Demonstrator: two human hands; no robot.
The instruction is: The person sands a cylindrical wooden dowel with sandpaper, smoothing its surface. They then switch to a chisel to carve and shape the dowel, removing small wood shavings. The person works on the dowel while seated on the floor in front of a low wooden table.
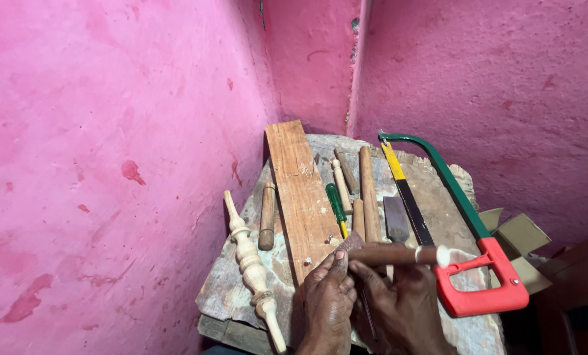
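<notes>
Both hands low at table [432, 197] front | left hand [327, 299] pinches sandpaper scrap [348, 242] | right hand [402, 306] grips brown rod [389, 254] lying crosswise | risk: rod may roll, nudging red-handled hacksaw [465, 217] off edge

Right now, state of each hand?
Left hand: closed, pinching a small piece of sandpaper against the wooden rod.
Right hand: closed on the wooden rod.
</notes>
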